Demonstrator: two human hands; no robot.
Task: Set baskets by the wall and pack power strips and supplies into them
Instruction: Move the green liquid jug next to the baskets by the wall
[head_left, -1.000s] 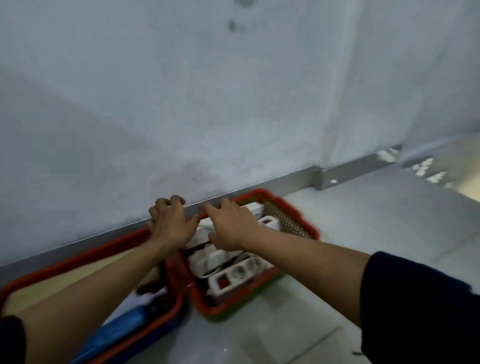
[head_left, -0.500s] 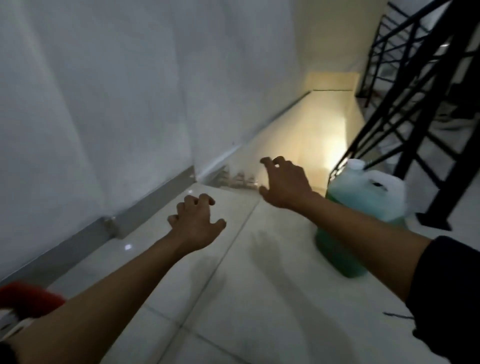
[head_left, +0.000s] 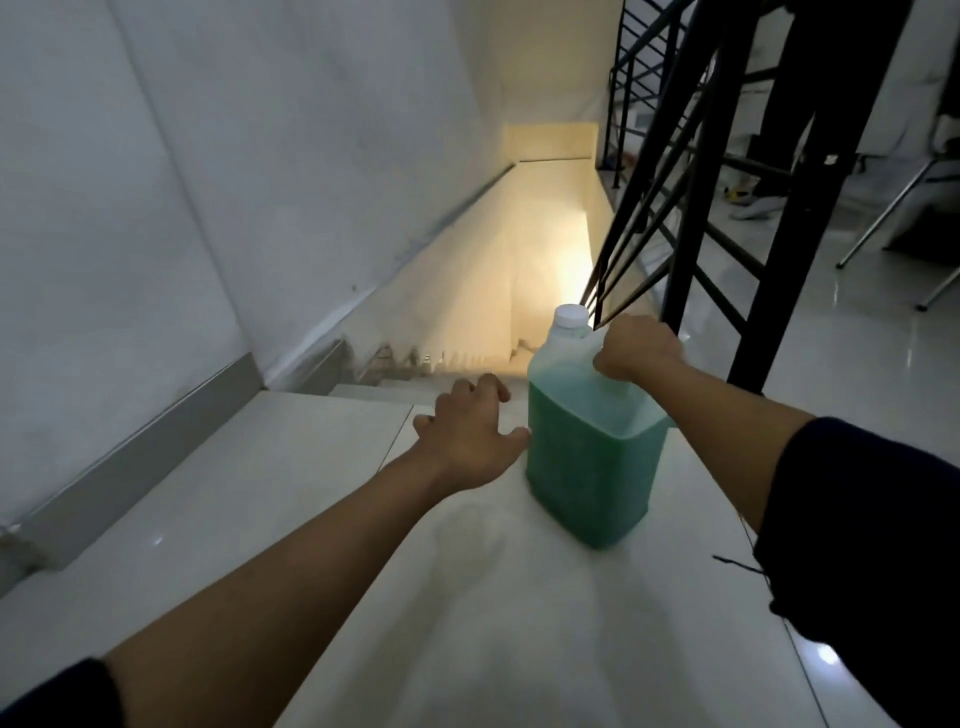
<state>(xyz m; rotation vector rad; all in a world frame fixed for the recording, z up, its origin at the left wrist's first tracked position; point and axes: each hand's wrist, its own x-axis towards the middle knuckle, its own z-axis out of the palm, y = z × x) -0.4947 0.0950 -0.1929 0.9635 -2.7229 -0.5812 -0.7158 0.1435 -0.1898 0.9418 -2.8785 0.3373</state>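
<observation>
A clear plastic jug (head_left: 587, 457) of green liquid with a white cap stands upright on the white tiled floor at the top of a staircase. My right hand (head_left: 636, 349) is closed around the handle at the jug's top right. My left hand (head_left: 470, 434) hovers with fingers spread just left of the jug, its thumb touching or nearly touching the jug's side. The baskets and power strips are out of view.
A staircase (head_left: 524, 291) drops away straight ahead, lit yellow at the bottom. A black metal railing (head_left: 691, 208) stands to the right of the jug. The white wall with a grey baseboard (head_left: 140, 457) runs along the left. Metal legs of furniture show at far right.
The view swung right from the red baskets by the wall to the stair top. Both hands left the baskets; my right hand closed on the jug's handle and my left came beside it.
</observation>
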